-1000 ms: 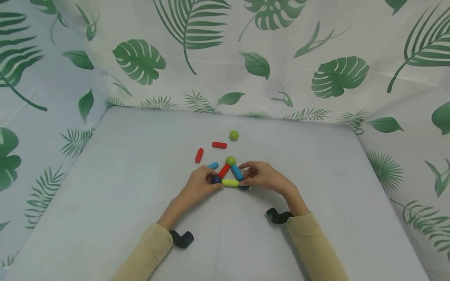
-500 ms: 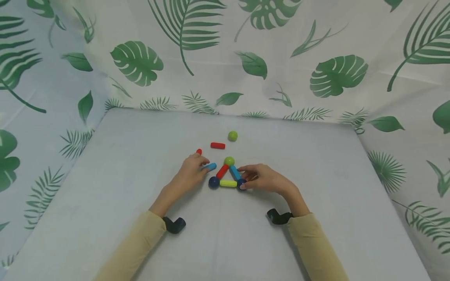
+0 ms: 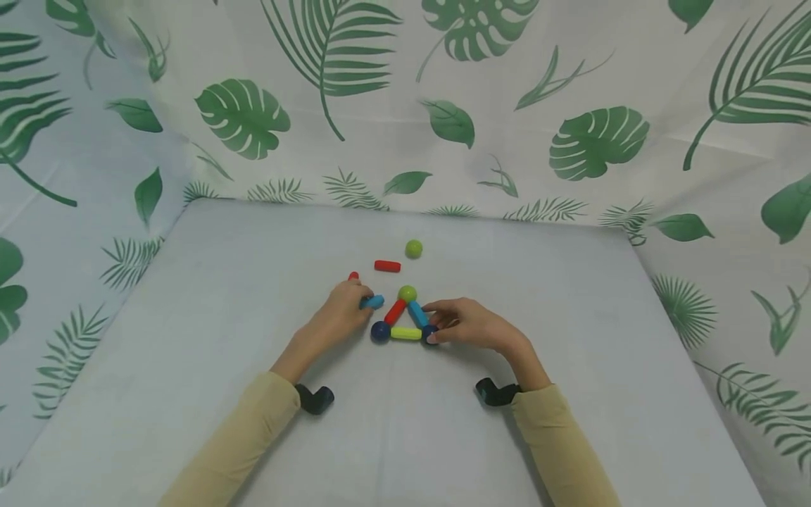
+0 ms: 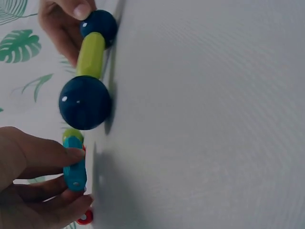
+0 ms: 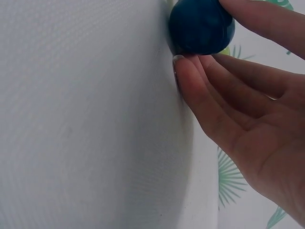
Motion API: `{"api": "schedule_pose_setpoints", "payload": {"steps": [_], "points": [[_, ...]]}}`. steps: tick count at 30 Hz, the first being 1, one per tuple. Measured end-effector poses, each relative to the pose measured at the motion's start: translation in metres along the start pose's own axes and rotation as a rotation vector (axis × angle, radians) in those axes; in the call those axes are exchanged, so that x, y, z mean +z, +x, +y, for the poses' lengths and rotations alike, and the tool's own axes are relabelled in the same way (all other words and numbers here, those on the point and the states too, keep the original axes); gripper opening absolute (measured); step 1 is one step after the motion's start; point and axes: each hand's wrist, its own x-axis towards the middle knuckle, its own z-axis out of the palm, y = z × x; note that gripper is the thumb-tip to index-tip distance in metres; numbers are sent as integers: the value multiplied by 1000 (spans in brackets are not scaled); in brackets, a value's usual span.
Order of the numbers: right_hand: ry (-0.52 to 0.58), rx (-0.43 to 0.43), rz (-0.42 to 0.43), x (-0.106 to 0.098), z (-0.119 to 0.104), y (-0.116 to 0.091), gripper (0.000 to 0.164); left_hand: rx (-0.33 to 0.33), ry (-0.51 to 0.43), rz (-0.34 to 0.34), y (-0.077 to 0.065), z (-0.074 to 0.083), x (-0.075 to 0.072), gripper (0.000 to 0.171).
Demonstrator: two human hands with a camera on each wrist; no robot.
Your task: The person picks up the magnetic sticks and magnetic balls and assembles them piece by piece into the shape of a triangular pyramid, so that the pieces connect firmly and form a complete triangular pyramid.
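Note:
My left hand (image 3: 340,310) pinches a blue magnetic rod (image 4: 75,164) between thumb and fingers, left of a triangle of rods and balls. The triangle lies on the table: a red rod (image 3: 395,312), a light blue rod (image 3: 417,315) and a yellow-green rod (image 3: 406,333) join a green ball (image 3: 407,293) at the far corner and two dark blue balls at the near corners. My right hand (image 3: 472,324) holds the right dark blue ball (image 5: 202,26) with thumb and fingertips. The left dark blue ball (image 4: 85,102) is untouched.
Beyond the triangle lie a red rod (image 3: 387,266) and a loose green ball (image 3: 414,248). Another red rod (image 3: 354,276) is partly hidden behind my left hand. A leaf-printed cloth (image 3: 355,155) borders the white table (image 3: 266,232) at the back and sides.
My left hand has let go of the left dark blue ball, moved left and taken hold of the loose blue rod. My right hand stays at the right ball.

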Motion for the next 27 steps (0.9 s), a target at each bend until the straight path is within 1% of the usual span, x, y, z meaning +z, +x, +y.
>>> {"api": "schedule_pose_setpoints", "payload": {"steps": [5,10,17,19,24,27], "points": [[3,2,3,-1,2,-1,58,1,-138,28,-2,3,-2,29],[11,0,3,-1,6,0,58,4,-284,48,-7,11,-1,32],[11,-9,2,0,6,1,59,61,-427,61,-6,17,1,38],[9,-15,4,-1,5,0,59,59,-475,51,-6,21,2,38],[16,-25,-5,-2,3,-1,59,24,-580,17,-5,27,8,36],[22,-25,-15,-2,3,0,60,40,-621,-7,-4,30,13,36]]}}
